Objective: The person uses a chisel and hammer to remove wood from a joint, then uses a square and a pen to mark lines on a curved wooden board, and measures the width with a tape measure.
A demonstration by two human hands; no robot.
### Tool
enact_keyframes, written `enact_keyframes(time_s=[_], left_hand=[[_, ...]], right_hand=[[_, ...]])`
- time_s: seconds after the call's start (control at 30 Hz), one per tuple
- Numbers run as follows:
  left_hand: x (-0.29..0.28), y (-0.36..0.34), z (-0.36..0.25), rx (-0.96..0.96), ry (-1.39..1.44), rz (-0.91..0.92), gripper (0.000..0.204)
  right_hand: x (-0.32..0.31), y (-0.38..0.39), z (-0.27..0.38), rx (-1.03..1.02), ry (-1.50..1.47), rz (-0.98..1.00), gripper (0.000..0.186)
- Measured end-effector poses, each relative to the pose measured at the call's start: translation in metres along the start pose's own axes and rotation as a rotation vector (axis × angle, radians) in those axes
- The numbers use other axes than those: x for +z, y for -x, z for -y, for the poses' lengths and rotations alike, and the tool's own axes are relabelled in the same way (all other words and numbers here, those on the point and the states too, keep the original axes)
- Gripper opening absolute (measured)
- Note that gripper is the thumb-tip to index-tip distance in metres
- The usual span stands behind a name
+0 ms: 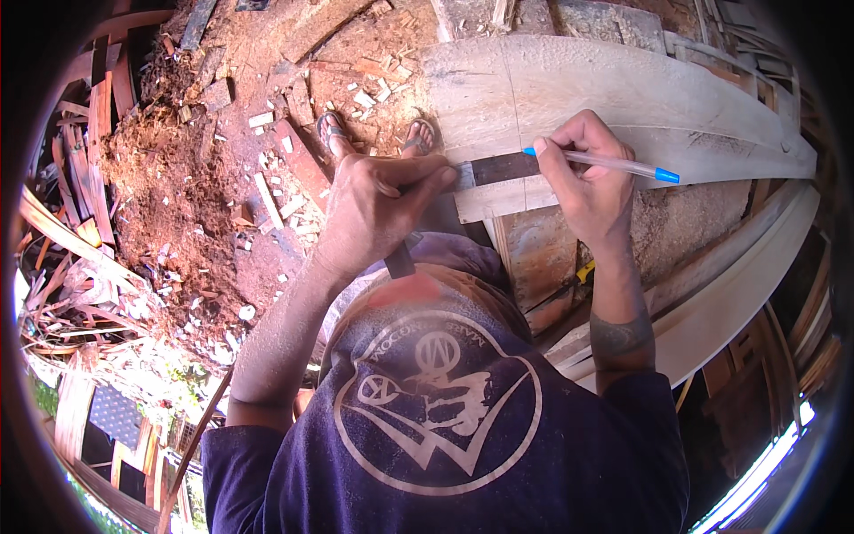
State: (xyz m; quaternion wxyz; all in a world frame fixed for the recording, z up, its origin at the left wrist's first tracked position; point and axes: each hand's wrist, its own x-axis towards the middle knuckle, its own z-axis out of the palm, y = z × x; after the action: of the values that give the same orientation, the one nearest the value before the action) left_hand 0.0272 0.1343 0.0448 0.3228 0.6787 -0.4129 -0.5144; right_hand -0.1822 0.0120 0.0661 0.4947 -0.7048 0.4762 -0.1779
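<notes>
My right hand (594,178) grips a clear ballpoint pen (614,161) with blue ends, its tip by the near edge of a large, pale, curved wooden plank (623,98). A thin dark line runs across the plank near its left end. Closed around one end of a flat, dark metal straightedge (509,168), perhaps a carpenter's square, is my left hand (382,200). The straightedge lies across a narrow strip of pale wood, its free end beneath the pen tip. A dark bar shows below my left hand; whether it joins the straightedge I cannot tell.
Wood offcuts (289,206) and sawdust cover the ground at left, around my sandalled feet (418,138). Another long curved plank (747,285) lies at right. A tool with a yellow part (584,271) rests below my right hand. Split wood (84,169) is heaped at far left.
</notes>
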Motion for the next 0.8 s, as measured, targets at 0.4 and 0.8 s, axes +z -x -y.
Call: enact_keyframes(time_s=[0.4,0.8], left_hand=[[0.000,0.000,0.000,-0.028,-0.027,-0.006,0.020],[0.001,0.001,0.001,0.028,-0.069,-0.037,0.016]], right_hand=[[-0.001,-0.002,0.004,-0.004,0.018,0.029,0.018],[0.026,-0.001,0.016,-0.034,0.058,0.118,0.018]])
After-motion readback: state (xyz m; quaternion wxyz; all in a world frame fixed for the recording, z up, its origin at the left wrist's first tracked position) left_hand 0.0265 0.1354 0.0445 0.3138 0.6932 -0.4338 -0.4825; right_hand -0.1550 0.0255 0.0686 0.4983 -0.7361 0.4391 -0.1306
